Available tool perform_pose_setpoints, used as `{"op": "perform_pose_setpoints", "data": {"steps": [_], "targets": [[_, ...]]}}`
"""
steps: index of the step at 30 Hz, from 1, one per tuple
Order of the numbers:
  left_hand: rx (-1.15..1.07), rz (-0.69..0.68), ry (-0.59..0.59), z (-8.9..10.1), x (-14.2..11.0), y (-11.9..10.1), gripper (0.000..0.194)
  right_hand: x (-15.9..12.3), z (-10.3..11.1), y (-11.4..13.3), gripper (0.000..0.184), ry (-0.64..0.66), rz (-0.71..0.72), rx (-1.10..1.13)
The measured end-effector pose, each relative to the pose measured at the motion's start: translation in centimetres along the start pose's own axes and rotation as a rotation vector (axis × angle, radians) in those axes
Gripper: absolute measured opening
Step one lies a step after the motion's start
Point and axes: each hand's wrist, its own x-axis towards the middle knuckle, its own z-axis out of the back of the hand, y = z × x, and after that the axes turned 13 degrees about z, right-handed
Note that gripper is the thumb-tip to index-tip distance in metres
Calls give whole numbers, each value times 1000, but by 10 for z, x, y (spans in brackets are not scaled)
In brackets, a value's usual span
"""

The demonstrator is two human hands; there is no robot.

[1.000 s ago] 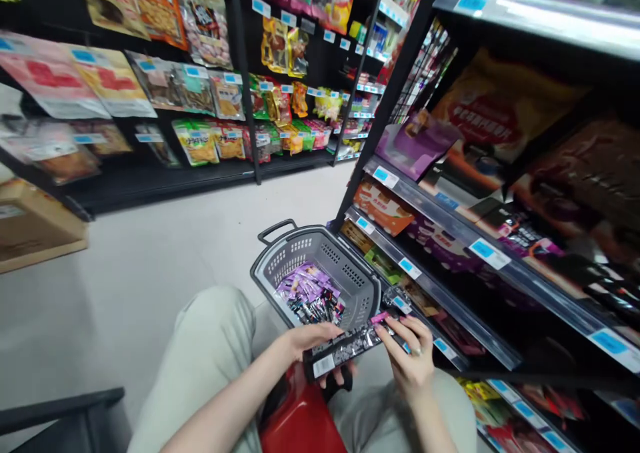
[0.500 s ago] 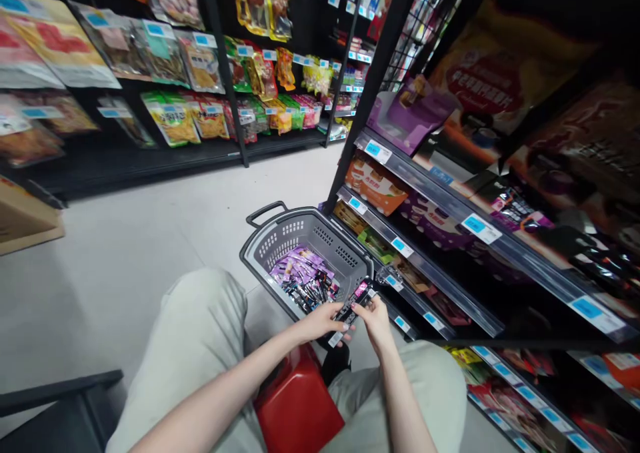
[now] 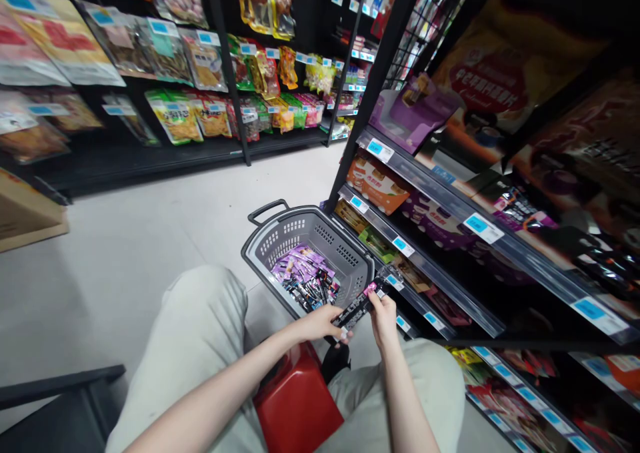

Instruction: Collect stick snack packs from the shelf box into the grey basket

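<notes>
Between my hands is a narrow black snack packet point(image 3: 356, 308) with a pink patch near its far end; it may be several stacked together. My left hand point(image 3: 325, 323) is closed on its near end, with the thumb on top. At the far end, my right hand point(image 3: 383, 316) grips it near the pink patch. Just beyond them, a grey shopping basket point(image 3: 340, 234) stands on the floor. Purple packets point(image 3: 300, 263) and black packets point(image 3: 314, 291) lie loose inside it.
A dark shelf unit point(image 3: 435, 229) with boxes and bags rises close on the right. Bagged snacks fill the shelving point(image 3: 200, 116) across the aisle. A cardboard box point(image 3: 30, 213) sits at left. A red stool-like object point(image 3: 297, 399) is between my legs.
The black packet was tilted more steeply half a second ago and now points further right. My right hand has shifted slightly rightward. The view has moved since the first frame.
</notes>
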Motion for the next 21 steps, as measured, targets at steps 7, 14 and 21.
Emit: {"op": "perform_pose_setpoints", "data": {"steps": [7, 14, 21], "targets": [[16, 33, 31, 1, -7, -5, 29, 1, -3, 6, 22, -78, -58, 131], [14, 77, 106, 0, -7, -5, 33, 5, 3, 3, 15, -136, -34, 143], [21, 55, 125, 2, -11, -9, 32, 9, 10, 2, 18, -209, -46, 149]]}}
